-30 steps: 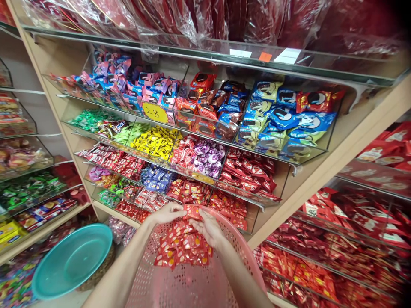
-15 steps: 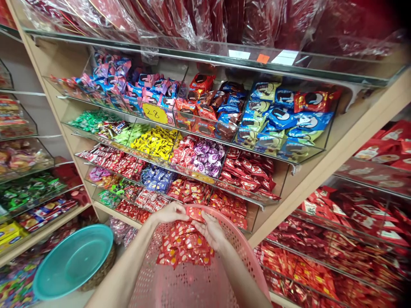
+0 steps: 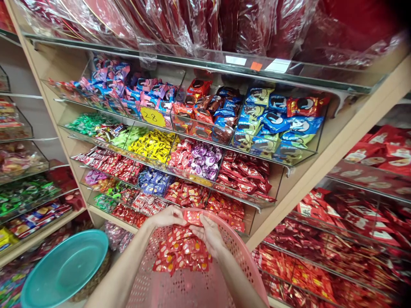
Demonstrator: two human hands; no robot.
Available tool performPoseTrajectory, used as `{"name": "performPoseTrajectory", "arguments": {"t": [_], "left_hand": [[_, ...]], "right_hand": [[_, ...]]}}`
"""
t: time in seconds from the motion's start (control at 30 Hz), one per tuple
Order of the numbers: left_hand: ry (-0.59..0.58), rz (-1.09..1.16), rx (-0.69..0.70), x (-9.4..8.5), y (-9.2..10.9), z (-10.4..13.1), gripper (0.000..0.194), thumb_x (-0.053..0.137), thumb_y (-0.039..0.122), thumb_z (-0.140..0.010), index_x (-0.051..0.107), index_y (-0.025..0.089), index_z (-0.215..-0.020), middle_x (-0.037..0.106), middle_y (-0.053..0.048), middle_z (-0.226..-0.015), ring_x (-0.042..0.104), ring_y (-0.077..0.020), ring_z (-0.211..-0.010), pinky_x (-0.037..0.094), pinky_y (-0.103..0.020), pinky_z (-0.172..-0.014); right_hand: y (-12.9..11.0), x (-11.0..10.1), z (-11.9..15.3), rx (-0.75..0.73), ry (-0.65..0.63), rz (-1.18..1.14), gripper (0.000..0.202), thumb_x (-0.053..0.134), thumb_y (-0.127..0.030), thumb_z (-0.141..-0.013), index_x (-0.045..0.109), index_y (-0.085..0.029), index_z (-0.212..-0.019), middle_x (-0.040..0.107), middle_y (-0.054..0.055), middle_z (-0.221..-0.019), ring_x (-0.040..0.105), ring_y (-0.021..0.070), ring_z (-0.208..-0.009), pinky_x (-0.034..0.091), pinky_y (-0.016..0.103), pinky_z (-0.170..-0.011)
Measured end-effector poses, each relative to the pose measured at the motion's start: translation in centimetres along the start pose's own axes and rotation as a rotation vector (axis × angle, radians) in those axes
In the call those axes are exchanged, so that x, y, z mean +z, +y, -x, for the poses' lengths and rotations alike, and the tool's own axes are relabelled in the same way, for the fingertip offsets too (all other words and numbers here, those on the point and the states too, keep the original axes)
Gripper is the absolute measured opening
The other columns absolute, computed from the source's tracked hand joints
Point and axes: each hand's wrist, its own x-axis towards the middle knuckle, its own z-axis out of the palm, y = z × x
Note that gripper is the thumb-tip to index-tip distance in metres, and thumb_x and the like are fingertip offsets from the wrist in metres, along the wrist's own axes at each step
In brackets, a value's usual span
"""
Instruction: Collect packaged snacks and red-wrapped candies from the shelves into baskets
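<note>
Between my two hands a small red candy packet (image 3: 193,217) is stretched out above a basket. My left hand (image 3: 168,216) pinches its left end, and my right hand (image 3: 209,233) grips the right end between thumb and fingers. Below them, several red packets with light and yellow spots (image 3: 183,252) lie in a heap inside the pink perforated plastic basket (image 3: 252,252). Both forearms reach over the basket, covering parts of its sides.
Ahead stands a wooden shelf unit with clear bins of wrapped sweets, among them yellow candies (image 3: 152,145) and a yellow "28" tag (image 3: 153,116). A teal basin (image 3: 66,267) is low on the left. More shelves of red packets (image 3: 298,267) stand on the right.
The view has shifted slightly, so the shelves and basin sit a little further left. Both hands still hold the red packet over the basket.
</note>
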Motion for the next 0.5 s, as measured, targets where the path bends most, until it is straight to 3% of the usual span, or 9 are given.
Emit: {"name": "performPoseTrajectory", "arguments": {"t": [0.23,0.5], "left_hand": [[-0.002,-0.043,0.004,0.13,0.7,0.45,0.043,0.055,0.055,-0.074,0.061,0.013,-0.065,0.049,0.003,-0.064,0.042,-0.0104,-0.063,0.032,-0.02,-0.059],[0.015,-0.048,0.039,0.49,0.49,0.6,0.044,0.049,0.052,-0.079,0.046,0.015,-0.056,0.032,0.005,-0.06,0.031,-0.0088,-0.059,0.026,-0.021,-0.056]], "right_hand": [[0.12,0.2,0.43,0.022,-0.031,0.049,0.038,0.071,-0.043,-0.067,0.061,-0.013,-0.088,0.07,0.007,-0.081,0.068,0.0143,-0.064,0.055,0.021,-0.059],[0.44,-0.48,0.85,0.039,-0.042,0.063,0.035,0.072,-0.041,-0.066,0.06,-0.015,-0.086,0.069,0.005,-0.079,0.068,0.0139,-0.064,0.054,0.02,-0.058]]}}
